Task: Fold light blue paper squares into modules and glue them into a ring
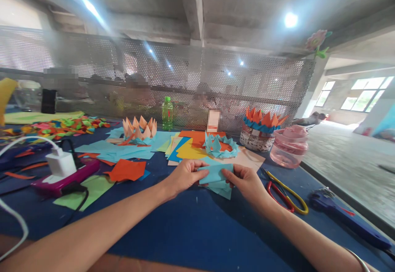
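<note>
A light blue piece of folded paper [215, 175] is pinched between both my hands just above the dark blue table [191, 226]. My left hand [184, 175] grips its left edge with thumb and fingers closed. My right hand [245, 181] holds the right side, fingers pressed on the fold. More light blue folded pieces [222, 189] lie under it. A blue paper crown [219, 145] sits just behind, on yellow and orange sheets [188, 145].
Red and yellow scissors [285, 194] and a blue tool [345, 214] lie to the right, near the table edge. A pink jar [290, 145], an orange-blue paper flower on a basket [259, 130], a green bottle [167, 113], a peach crown [140, 129], and a charger on a pink power strip [61, 169] stand around.
</note>
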Action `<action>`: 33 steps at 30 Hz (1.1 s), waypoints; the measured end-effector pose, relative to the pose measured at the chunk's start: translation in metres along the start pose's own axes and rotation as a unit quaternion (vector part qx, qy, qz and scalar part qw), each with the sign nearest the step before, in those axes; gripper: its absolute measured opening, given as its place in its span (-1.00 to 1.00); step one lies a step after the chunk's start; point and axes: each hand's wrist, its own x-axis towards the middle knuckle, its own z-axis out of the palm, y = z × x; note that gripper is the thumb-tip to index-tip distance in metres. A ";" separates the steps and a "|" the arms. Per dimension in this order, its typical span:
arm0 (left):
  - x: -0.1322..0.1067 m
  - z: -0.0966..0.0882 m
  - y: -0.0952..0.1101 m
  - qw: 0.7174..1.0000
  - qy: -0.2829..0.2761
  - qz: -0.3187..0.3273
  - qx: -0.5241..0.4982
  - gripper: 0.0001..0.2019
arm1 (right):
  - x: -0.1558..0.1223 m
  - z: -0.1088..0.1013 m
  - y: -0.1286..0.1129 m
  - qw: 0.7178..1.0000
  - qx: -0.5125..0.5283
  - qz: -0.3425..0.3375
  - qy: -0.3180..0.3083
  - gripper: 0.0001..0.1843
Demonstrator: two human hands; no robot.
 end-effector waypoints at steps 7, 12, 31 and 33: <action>-0.004 0.004 0.005 1.000 -0.006 -0.007 -0.022 -0.67 | -0.003 0.003 -0.001 1.000 -0.012 -0.018 0.005 -0.60; -0.009 0.012 0.010 1.000 0.016 -0.022 0.005 -0.66 | -0.007 0.009 -0.003 1.000 -0.009 -0.012 0.002 -0.61; -0.006 0.009 0.006 0.999 0.017 -0.034 -0.013 -0.70 | -0.008 0.014 -0.001 0.995 0.063 -0.007 -0.078 -0.58; -0.006 0.009 0.006 0.999 0.016 -0.035 -0.011 -0.70 | -0.008 0.014 -0.001 0.995 0.069 -0.011 -0.076 -0.58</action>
